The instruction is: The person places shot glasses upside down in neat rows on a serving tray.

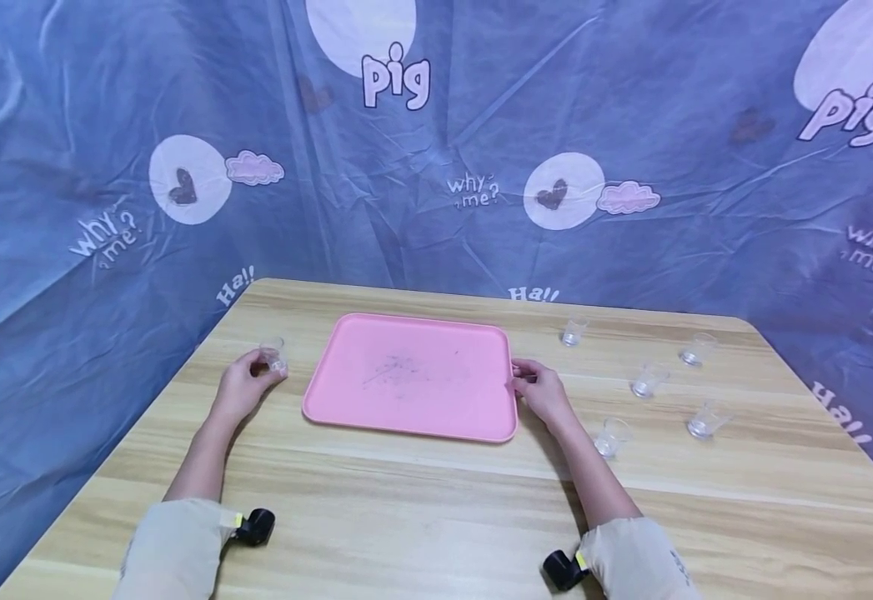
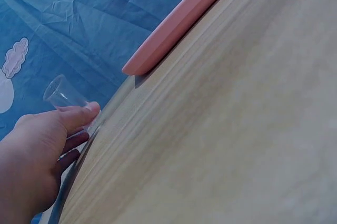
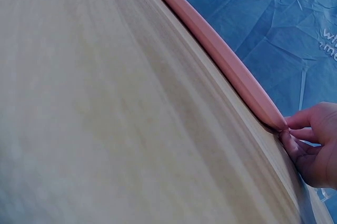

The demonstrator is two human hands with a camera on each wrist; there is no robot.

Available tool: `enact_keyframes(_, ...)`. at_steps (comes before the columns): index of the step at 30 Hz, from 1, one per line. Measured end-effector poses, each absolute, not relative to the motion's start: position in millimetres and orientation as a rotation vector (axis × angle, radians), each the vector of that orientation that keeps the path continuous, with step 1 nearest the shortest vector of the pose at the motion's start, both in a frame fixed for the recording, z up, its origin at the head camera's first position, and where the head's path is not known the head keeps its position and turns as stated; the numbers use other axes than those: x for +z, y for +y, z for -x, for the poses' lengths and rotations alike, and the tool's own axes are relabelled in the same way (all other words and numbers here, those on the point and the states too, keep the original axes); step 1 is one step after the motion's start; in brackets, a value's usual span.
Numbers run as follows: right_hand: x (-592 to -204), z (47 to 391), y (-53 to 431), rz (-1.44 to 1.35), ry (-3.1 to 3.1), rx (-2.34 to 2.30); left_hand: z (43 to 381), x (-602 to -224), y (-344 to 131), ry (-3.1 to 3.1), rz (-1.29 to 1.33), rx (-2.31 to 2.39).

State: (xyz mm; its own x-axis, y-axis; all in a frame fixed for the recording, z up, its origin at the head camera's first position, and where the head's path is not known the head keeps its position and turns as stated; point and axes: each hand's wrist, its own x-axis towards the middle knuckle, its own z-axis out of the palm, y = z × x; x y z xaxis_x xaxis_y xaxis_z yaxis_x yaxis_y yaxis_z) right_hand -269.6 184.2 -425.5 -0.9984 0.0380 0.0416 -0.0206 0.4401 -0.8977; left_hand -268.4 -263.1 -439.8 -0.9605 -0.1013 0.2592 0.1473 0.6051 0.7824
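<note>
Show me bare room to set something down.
Free: pale wood-grain tabletop between the pink rectangular tray and beige sleeves; also the tray's inside. Crowded: tray's right, by the right hand and five clear round cups; its left, where the left hand holds another cup.

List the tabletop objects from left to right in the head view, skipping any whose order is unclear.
Clear cup in the left hand, pink tray, right group's farthest cup, its nearest cup, its middle cup.

Tray on table, one cup left, five cups right
</note>
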Motion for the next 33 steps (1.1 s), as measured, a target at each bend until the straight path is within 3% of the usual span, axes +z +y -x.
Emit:
enact_keyframes(22, -426.5, 270.5, 186.4, 0.038, -2.617, 1.656, 276.1, -400.4, -224.9, -2.523, 0.227, -1.336)
enact_keyframes(33, -424.5, 270.8, 183.4, 0.031, -2.613, 1.629, 286.2, -399.6, -210.0, -2.574, 0.382, -1.213)
